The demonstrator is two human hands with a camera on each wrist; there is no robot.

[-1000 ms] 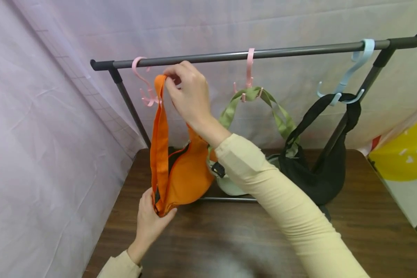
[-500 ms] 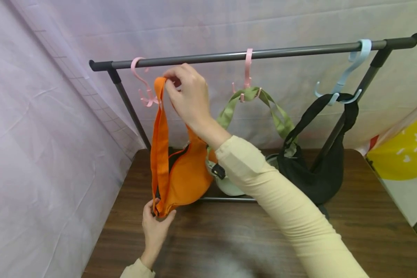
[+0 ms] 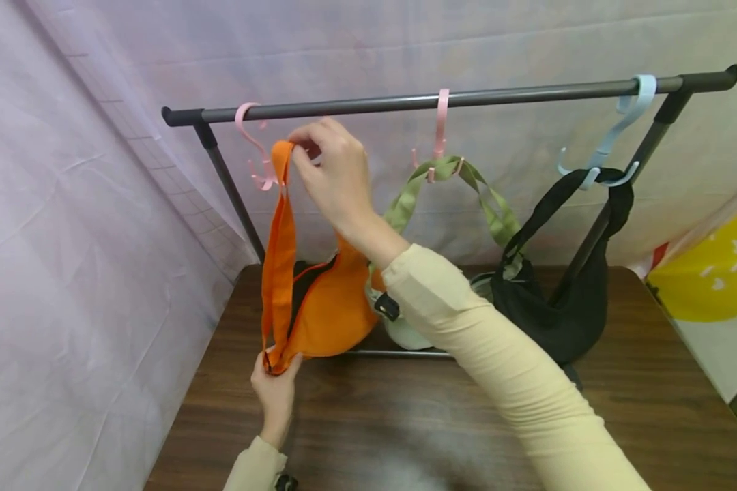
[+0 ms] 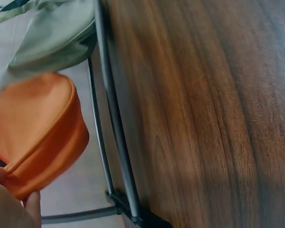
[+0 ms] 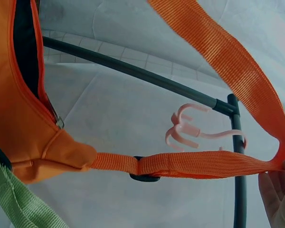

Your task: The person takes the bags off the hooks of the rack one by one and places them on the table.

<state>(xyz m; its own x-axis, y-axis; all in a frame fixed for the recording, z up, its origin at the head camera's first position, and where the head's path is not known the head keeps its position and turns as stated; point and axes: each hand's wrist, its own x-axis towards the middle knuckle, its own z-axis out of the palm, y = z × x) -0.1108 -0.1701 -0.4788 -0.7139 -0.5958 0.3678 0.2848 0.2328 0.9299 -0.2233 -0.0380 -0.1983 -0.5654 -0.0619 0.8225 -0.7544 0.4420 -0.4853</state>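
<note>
An orange waist bag [image 3: 338, 307] with its zip partly undone is held up between both hands. Near the top of its webbing strap [image 5: 194, 165], my right hand [image 3: 338, 174] pinches the loop between thumb and fingers. Lower down, my left hand [image 3: 276, 389] grips the bag's bottom end; the left wrist view shows its thumb and fingers on the orange fabric [image 4: 42, 137]. Just left of the strap's top hangs a pink hook [image 3: 261, 164] with several prongs. In the right wrist view, the pink hook [image 5: 183, 130] appears apart from the strap, behind its loop.
A grey rail [image 3: 368, 104] spans a rack on the brown table [image 3: 467, 423]. A green-strapped bag [image 3: 408, 334] hangs from a second pink hook [image 3: 441, 126], beside the orange bag. A black bag [image 3: 565, 307] hangs from a blue hook [image 3: 614, 133] at right.
My left hand has shifted its hold on the orange bag's lower end, raising it slightly and moving it left. The right hand keeps pinching the strap at nearly the same spot.
</note>
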